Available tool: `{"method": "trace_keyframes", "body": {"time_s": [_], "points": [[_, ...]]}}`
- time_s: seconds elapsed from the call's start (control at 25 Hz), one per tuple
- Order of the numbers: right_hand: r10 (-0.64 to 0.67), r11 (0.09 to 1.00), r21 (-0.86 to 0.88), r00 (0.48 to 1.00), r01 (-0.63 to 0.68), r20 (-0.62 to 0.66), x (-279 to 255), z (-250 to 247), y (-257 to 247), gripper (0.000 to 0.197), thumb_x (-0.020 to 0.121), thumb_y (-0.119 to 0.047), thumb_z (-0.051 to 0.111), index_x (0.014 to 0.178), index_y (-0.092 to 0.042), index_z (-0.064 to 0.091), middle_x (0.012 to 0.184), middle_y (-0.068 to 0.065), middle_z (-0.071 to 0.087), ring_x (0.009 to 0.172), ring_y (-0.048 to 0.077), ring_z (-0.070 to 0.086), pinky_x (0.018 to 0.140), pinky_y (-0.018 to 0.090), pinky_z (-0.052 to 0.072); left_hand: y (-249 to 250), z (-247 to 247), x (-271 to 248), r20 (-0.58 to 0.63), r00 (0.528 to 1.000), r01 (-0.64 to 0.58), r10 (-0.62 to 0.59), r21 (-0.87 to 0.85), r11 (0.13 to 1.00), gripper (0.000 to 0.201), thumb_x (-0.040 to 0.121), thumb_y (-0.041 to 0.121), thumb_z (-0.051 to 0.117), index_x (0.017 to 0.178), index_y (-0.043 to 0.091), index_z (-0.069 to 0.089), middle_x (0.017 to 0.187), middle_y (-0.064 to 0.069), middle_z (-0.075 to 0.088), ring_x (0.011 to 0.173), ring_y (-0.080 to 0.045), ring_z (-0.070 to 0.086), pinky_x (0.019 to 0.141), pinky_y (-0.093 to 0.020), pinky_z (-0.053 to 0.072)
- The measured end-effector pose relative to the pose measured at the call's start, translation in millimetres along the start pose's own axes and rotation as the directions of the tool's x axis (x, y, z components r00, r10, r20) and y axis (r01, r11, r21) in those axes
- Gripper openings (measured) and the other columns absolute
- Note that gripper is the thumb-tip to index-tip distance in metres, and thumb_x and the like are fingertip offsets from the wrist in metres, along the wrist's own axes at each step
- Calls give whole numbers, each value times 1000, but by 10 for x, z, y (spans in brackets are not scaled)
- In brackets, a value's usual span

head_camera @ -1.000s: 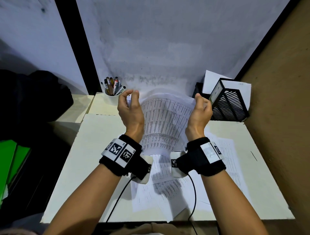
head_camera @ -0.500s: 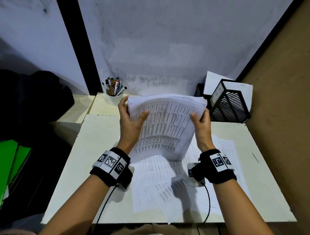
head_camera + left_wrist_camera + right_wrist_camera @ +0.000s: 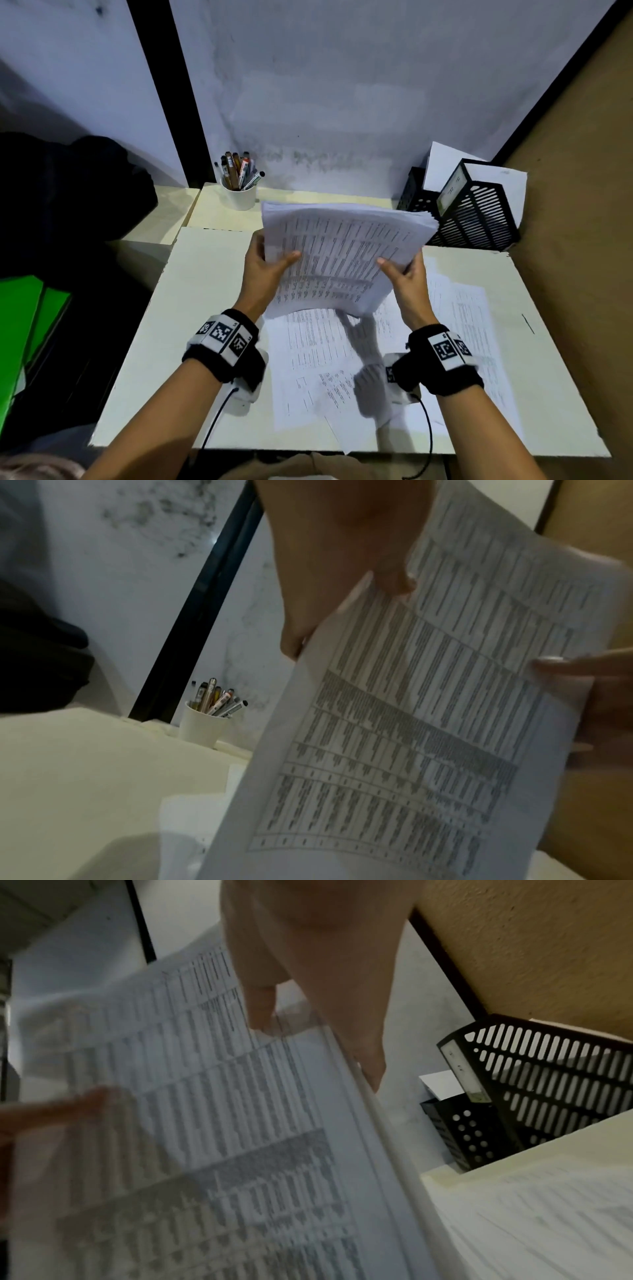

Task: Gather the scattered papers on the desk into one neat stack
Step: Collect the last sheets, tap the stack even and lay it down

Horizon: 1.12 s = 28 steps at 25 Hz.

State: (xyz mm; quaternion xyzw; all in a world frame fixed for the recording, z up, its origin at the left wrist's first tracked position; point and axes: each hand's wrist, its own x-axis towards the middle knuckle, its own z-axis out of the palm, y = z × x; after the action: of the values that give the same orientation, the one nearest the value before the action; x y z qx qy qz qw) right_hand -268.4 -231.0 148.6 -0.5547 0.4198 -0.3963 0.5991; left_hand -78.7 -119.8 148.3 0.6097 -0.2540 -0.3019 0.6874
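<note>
Both the left hand (image 3: 265, 270) and the right hand (image 3: 409, 282) grip the stack (image 3: 342, 253) above the desk (image 3: 205, 291) middle, so I would tap its lower edge down until the sheets (image 3: 318, 363) align.

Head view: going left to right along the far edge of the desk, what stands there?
White cup of pens → far edge of the held paper stack → small black perforated holder → black slotted file rack with white sheets behind it.
</note>
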Motion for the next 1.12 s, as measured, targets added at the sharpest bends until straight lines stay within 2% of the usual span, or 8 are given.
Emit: {"method": "trace_keyframes", "body": {"time_s": [0.16, 0.32, 0.48, 0.56, 0.72, 0.96, 1.04, 1.12], "points": [[14, 1000, -1, 1000, -14, 3, 33, -32, 9, 51, 80, 5, 62, 126, -4, 42, 101, -1, 63, 90, 5, 62, 76, 21, 53, -30, 16, -12, 41, 999, 6, -6, -11, 1000, 61, 68, -4, 72, 117, 16, 41, 104, 5, 57, 96, -4, 58, 68, -10, 53], [-7, 1000, 30, 1000, 7, -4, 20, -5, -22, 56, 75, 2, 63, 125, -9, 40, 103, -2, 61, 90, 4, 60, 77, 19, 53, -27, 35, -8, 81, 997, 15, -16, 15, 1000, 60, 70, -3, 73, 116, 19, 40, 106, 3, 57, 97, -6, 58, 70, -13, 54], [-12, 999, -42, 1000, 12, 3, 45, 57, -30, 46, 87, 6, 53, 127, -10, 40, 116, 7, 57, 103, 19, 57, 94, 39, 49, -56, 26, 14, 64, 998, 18, -24, 92, 996, 38, 83, 4, 61, 117, 11, 45, 115, -10, 58, 102, -20, 59, 93, -43, 51], [-43, 996, -78, 999, 41, -32, 49, 65, -29, 36, 90, 2, 50, 124, -6, 43, 116, 8, 57, 103, 19, 57, 95, 37, 50, -54, 26, -10, 31, 999, 16, -19, 88, 996, 33, 88, 4, 55, 120, 7, 47, 113, -11, 59, 105, -25, 58, 98, -48, 47], [-104, 992, -68, 994, 103, -21, -5, 0, -49, 29, 91, 2, 49, 111, -18, 41, 104, -2, 58, 88, -6, 59, 72, 12, 52, 8, -11, -63, 3, 999, -40, 40, 42, 998, 36, 86, -1, 55, 118, 11, 45, 113, -8, 58, 104, -22, 58, 93, -36, 50], [70, 995, -67, 997, -67, 35, -102, -30, 51, 52, 82, 3, 61, 128, -9, 38, 106, -2, 58, 98, 7, 55, 96, 36, 45, 12, -50, -89, 98, 995, 29, -33, 36, 999, 61, 71, -9, 68, 114, 18, 34, 105, 7, 53, 97, -1, 53, 72, -10, 52], [93, 994, -65, 996, -93, 10, -89, 3, 79, 54, 83, 3, 60, 130, -6, 37, 114, 4, 57, 102, 12, 55, 102, 38, 41, -25, -62, -73, 109, 992, 52, -57, 52, 997, 61, 71, -8, 69, 115, 16, 33, 109, 2, 53, 100, -5, 54, 77, -15, 53], [98, 991, -90, 995, -97, 5, -71, 25, 93, 43, 85, 0, 59, 125, -3, 44, 113, 6, 58, 104, 17, 56, 105, 43, 41, -51, -85, -74, 133, 986, 85, -97, 93, 992, 57, 75, -3, 67, 119, 13, 35, 118, -8, 54, 107, -18, 56, 91, -33, 52]]}}
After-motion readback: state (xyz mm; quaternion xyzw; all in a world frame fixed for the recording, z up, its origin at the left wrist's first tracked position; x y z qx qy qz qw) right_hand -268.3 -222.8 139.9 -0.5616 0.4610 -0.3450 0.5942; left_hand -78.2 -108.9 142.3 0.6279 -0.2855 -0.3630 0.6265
